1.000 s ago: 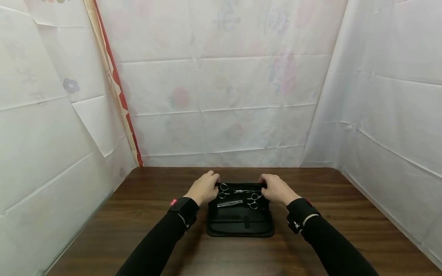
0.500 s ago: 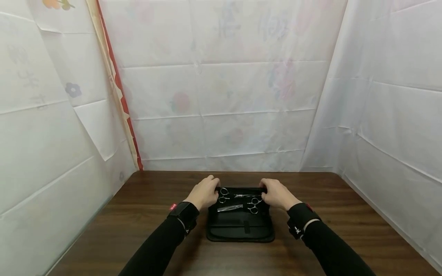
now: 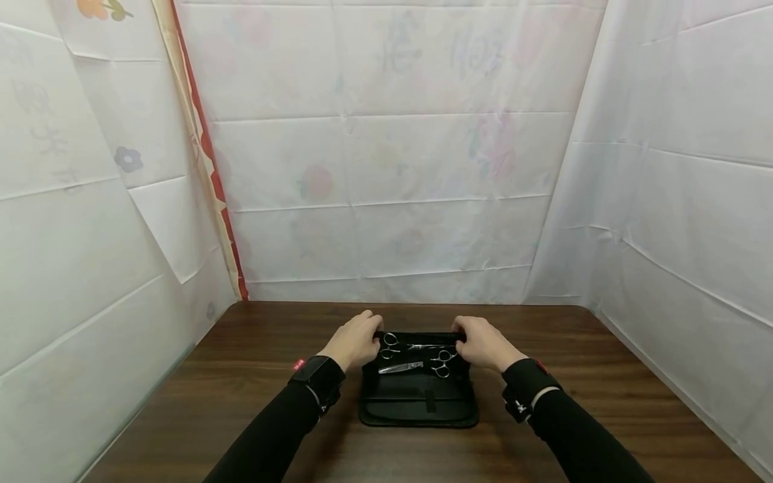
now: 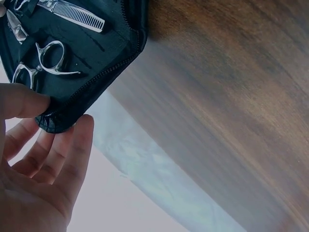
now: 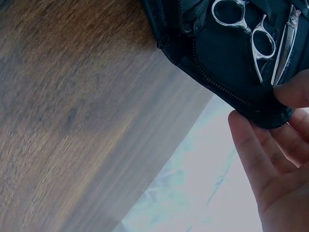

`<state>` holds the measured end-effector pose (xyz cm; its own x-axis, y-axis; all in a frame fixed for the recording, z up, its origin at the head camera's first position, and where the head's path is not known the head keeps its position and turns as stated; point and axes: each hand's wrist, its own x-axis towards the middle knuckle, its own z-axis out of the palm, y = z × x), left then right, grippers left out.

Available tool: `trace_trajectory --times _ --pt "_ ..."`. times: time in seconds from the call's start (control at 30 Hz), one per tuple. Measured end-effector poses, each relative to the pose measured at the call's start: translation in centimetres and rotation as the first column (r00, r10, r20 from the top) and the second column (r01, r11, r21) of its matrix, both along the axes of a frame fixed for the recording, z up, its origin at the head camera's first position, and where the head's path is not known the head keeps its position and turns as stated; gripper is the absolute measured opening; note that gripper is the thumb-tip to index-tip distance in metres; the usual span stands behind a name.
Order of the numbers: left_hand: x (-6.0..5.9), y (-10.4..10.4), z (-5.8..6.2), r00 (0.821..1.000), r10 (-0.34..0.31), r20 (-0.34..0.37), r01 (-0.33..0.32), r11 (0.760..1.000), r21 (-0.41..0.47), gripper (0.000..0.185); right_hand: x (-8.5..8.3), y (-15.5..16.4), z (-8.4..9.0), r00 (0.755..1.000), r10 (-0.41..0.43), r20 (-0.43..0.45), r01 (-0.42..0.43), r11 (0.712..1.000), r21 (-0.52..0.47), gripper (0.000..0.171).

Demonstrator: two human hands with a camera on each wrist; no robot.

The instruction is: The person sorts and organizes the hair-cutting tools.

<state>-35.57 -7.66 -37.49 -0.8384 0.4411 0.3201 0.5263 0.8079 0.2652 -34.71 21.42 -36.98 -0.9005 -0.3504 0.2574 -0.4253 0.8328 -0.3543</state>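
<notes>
My left hand (image 3: 355, 341) pinches the far left corner of the open black case (image 3: 419, 400), my right hand (image 3: 481, 344) pinches the far right corner. The case lies mid-tabletop (image 3: 604, 402), scissors (image 3: 443, 354) inside, bare wood on both sides, white sheeting (image 3: 386, 201) close behind its far edge.

case (image 3: 419, 402) far corners: hidden under hands | scissors (image 4: 46, 63) blades: cut off by left wrist frame edge
</notes>
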Motion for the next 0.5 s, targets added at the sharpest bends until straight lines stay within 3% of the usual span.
trace_trajectory --times 0.5 --pt "0.32 -0.22 0.59 0.999 -0.033 0.034 0.033 0.999 -0.019 0.011 0.31 0.20 0.63 0.998 0.052 0.037 -0.053 0.998 0.022 0.018"
